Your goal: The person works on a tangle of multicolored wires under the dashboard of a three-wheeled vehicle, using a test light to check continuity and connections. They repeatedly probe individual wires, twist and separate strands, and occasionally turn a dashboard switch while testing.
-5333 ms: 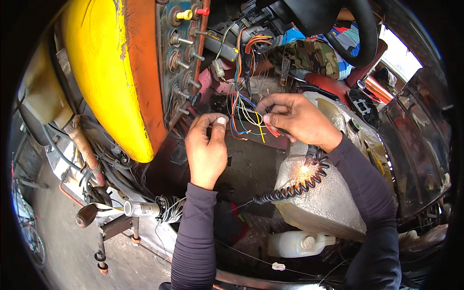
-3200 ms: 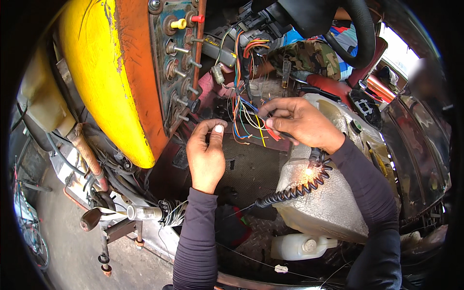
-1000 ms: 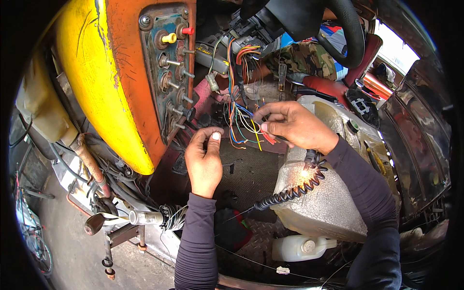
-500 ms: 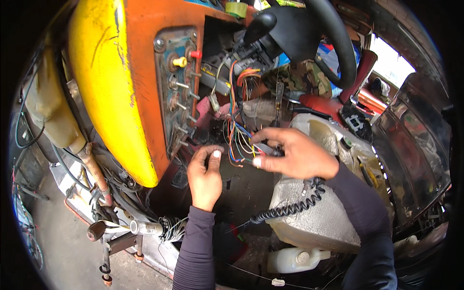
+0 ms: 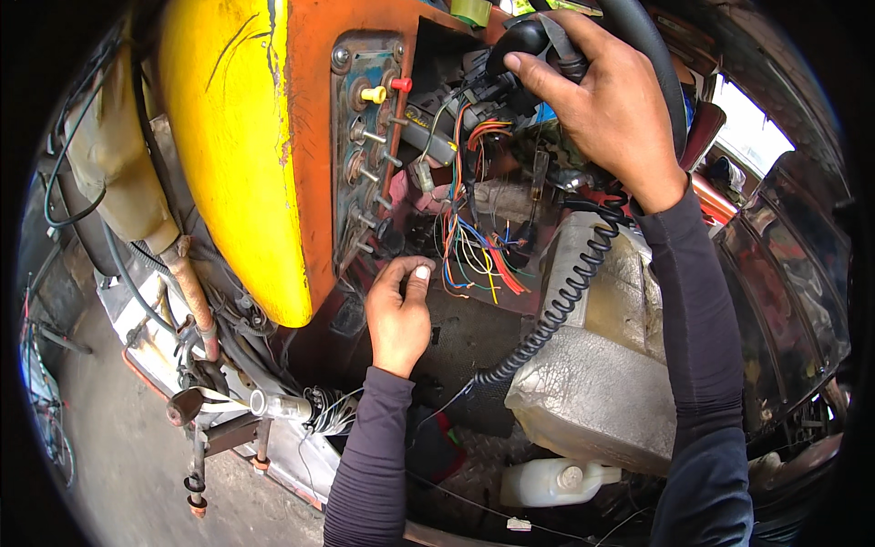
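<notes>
My right hand (image 5: 611, 105) is raised at the steering column, its thumb and fingers closed round a black tool with a grey tip (image 5: 572, 62). Close by is a black stalk knob (image 5: 519, 44). A black coiled cord (image 5: 563, 296) climbs toward my right wrist, where its upper end is hidden. My left hand (image 5: 401, 310) is pinched, thumb against forefinger; anything between them is too small to make out. Just right of it hangs a bundle of loose coloured wires (image 5: 474, 248), with several bare ends.
An orange panel with toggle switches (image 5: 369, 150) stands left of the wires, next to a yellow body panel (image 5: 232, 164). The black steering wheel (image 5: 670, 82) is at the upper right. A silver-covered box (image 5: 597, 392) and a white jug (image 5: 551, 483) lie lower right.
My right hand has gone from the wire bundle up to the steering column with the tool, drawing out the coiled cord. My left hand stays pinched; the view has shifted slightly.
</notes>
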The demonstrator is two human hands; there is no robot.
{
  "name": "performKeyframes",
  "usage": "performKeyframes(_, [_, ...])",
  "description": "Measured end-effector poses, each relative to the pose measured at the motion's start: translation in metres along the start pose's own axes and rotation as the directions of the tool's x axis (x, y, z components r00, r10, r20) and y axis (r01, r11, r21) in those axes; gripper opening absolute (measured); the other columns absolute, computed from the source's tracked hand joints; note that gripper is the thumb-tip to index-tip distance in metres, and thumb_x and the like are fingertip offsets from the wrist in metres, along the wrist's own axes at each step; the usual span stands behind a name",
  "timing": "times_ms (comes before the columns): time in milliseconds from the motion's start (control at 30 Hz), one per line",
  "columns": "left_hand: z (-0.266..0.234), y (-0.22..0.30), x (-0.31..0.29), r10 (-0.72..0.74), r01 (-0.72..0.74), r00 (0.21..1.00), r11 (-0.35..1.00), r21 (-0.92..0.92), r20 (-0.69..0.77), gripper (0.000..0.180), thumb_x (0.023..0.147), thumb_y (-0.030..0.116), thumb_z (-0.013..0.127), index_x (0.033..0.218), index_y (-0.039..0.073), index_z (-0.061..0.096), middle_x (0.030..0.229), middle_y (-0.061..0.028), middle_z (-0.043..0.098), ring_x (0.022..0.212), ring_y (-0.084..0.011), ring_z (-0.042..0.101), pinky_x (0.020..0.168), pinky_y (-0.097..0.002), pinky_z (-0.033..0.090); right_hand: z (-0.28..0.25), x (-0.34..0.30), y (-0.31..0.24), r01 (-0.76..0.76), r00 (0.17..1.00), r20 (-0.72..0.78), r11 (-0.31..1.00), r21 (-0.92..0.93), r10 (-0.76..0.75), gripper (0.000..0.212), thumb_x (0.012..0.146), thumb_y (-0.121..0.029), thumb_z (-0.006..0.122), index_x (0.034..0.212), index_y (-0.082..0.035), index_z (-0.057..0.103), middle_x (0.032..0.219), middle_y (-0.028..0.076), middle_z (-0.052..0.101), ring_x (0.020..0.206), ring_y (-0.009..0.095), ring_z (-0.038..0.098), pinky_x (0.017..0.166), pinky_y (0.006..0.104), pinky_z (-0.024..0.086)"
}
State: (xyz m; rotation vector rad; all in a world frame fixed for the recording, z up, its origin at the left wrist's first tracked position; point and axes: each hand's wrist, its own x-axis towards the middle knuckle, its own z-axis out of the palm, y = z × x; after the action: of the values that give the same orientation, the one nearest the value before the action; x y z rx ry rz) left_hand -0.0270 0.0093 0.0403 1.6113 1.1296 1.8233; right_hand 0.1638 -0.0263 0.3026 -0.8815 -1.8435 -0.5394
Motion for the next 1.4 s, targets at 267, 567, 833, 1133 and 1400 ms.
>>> performKeyframes(267, [-0.002,0.005,0.001,-0.067,0.067,0.998,0.998,0.006,-0.011,0.012,0.101,0.006,0.065,0.106,-0.002,0.073,0.1,-0.0147,0.074,0.096,-0.0234,0.07,0.09,-0.0344,0.053,-0.005,-0.043,0.014,-0.07,0.998,0.016,0.983,0.168,0.068,0.049,0.107,-0.049,0.06,0.121,-0.002,0.061,0.089,0.021,0.069,0.089,0.037,0.074,0.073,0.0437,0.053])
performKeyframes(567, [-0.003,0.01,0.0,-0.054,0.054,0.998,0.998,-0.037,-0.011,0.013,0.101,0.007,0.065,0.106,-0.003,0.073,0.1,-0.0135,0.074,0.093,-0.0216,0.07,0.088,-0.0337,0.053,0.032,-0.158,0.074,0.002,0.672,0.74,0.999,0.04,-0.031,0.039,0.099,-0.024,0.062,0.134,-0.005,0.064,0.112,0.021,0.074,0.107,0.041,0.07,0.09,0.0512,0.056])
performKeyframes(833, [-0.002,0.004,0.0,-0.012,0.012,1.0,1.0,0.018,-0.004,0.013,0.106,0.009,0.063,0.108,0.001,0.072,0.084,0.0037,0.064,0.069,-0.004,0.046,0.062,-0.0239,0.04,0.036,-0.145,0.056,-0.011,0.558,0.827,0.997,-0.071,0.065,0.051,0.093,-0.023,0.069,0.143,-0.018,0.059,0.1,0.02,0.076,0.096,0.043,0.073,0.084,0.0535,0.056])
performKeyframes(1133, [-0.003,0.007,-0.001,-0.005,0.005,1.0,0.999,0.038,-0.009,0.012,0.106,0.008,0.063,0.108,0.001,0.073,0.08,0.0053,0.058,0.068,-0.0038,0.045,0.061,-0.024,0.039,0.045,-0.149,0.063,0.021,0.625,0.78,1.0,-0.002,-0.012,0.035,0.091,-0.024,0.071,0.126,-0.015,0.072,0.102,0.018,0.077,0.099,0.04,0.073,0.086,0.0517,0.057])
performKeyframes(1400, [-0.004,0.009,0.0,-0.062,0.062,0.998,0.998,-0.005,0.0,0.013,0.102,0.006,0.066,0.106,-0.003,0.073,0.1,-0.0132,0.074,0.094,-0.0206,0.07,0.088,-0.0328,0.053,0.028,-0.136,0.043,-0.175,0.655,0.753,0.982,0.072,0.061,0.038,0.092,-0.023,0.072,0.129,-0.012,0.071,0.106,0.018,0.077,0.1,0.04,0.073,0.087,0.0502,0.057])
